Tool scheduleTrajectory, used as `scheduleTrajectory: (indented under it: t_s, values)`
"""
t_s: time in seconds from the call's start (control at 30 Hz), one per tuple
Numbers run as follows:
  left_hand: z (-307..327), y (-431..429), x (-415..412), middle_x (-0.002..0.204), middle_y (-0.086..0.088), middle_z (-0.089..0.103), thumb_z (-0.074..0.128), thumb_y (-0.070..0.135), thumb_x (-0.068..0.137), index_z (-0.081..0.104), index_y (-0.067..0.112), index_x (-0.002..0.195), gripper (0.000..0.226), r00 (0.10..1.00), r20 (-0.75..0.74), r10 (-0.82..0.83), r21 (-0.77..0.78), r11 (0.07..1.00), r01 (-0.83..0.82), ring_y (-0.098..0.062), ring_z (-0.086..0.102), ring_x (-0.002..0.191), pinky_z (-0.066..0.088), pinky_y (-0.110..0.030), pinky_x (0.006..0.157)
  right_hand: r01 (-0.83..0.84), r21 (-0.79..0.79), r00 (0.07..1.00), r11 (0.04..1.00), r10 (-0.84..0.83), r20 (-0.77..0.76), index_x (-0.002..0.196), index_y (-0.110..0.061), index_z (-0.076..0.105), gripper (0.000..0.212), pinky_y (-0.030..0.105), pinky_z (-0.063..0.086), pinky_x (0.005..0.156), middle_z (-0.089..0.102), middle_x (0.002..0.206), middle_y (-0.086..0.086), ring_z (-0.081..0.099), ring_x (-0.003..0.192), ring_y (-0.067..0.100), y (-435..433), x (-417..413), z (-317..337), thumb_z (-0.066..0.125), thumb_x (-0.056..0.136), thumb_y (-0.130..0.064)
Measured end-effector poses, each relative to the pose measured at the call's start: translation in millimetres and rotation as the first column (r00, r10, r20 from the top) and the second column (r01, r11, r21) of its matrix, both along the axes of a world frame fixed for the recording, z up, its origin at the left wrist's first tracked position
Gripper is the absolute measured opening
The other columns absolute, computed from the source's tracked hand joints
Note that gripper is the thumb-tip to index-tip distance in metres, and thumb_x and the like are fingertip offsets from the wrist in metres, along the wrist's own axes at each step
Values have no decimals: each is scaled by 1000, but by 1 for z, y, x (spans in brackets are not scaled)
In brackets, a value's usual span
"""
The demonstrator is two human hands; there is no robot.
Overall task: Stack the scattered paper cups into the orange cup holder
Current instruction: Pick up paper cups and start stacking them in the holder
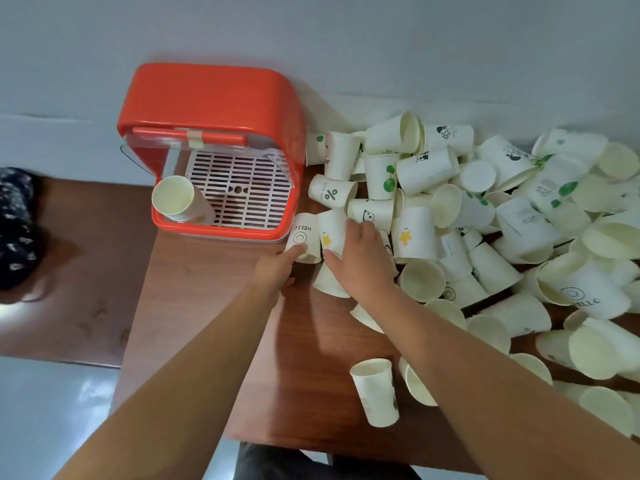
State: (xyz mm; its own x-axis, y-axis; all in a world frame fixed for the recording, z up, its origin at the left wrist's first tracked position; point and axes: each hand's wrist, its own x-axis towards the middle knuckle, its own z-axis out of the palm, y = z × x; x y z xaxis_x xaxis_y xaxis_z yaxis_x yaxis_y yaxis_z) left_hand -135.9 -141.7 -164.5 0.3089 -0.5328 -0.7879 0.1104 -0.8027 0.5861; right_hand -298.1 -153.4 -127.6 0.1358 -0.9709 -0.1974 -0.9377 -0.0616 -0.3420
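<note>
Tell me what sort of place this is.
Probably an indoor office or pantry corner: a brown wooden table stands against a plain white wall, with a glossy pale floor below. An orange cup holder sits beside a heap of paper cups.
</note>
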Motion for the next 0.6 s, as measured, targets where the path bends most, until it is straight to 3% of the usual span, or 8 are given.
scheduleTrajectory:
  t_s: [0.1, 0.27, 0.37, 0.43, 0.5, 0.6]
  values:
    - [1, 7, 2, 109, -5, 70, 78, 44, 74, 64, 13, 112, 51, 999, 48, -3, -41, 999, 4, -20, 67, 97, 54, -31, 72, 20, 32, 999, 999, -19, -26, 131, -5, 44, 60, 40, 43, 93, 56, 121, 16, 52, 111, 33, -5, 5, -9, 61, 89, -45]
    - [16, 30, 16, 111, -7, 68, 77, 56, 56, 54, 13, 116, 77, 999, 20, -44, -78, 996, 46, -26, 70, 98, 55, -40, 80, 74, -10, 996, 997, -75, -46, 117, -6, 50, 58, 40, 43, 85, 63, 107, 14, 55, 100, 33, -5, 10, -9, 68, 81, -48]
    - [26, 42, 27, 114, -10, 65, 77, 39, 72, 50, 10, 119, 61, 998, -45, -37, -97, 995, 33, -26, 70, 94, 57, -39, 79, 87, -46, 996, 995, -87, -4, 111, -7, 50, 58, 40, 42, 82, 61, 101, 12, 54, 93, 32, -7, 10, 3, 66, 77, -52]
    - [33, 50, 36, 118, -17, 64, 75, 25, 82, 48, 7, 121, 50, 991, -124, -39, -116, 993, 24, -30, 70, 93, 57, -40, 74, 126, -24, 985, 992, -122, 122, 111, -6, 48, 58, 40, 45, 79, 57, 103, 12, 53, 93, 31, -3, 10, 14, 67, 76, -48]
    - [43, 60, 50, 121, -21, 63, 75, 24, 79, 49, 6, 121, 53, 986, -161, -41, -135, 991, 19, -32, 69, 95, 57, -40, 72, 167, 50, 946, 985, -175, 274, 118, -8, 44, 59, 39, 47, 77, 49, 110, 11, 52, 95, 29, 5, 13, 28, 71, 76, -40]
    - [60, 69, 83, 121, -20, 66, 70, 20, 89, 52, 6, 118, 37, 988, -144, -52, -190, 981, 23, -28, 70, 95, 56, -37, 72, 172, 106, 921, 979, -198, 335, 131, -11, 39, 67, 34, 45, 74, 40, 119, 11, 52, 96, 27, 16, 23, 42, 73, 77, -31]
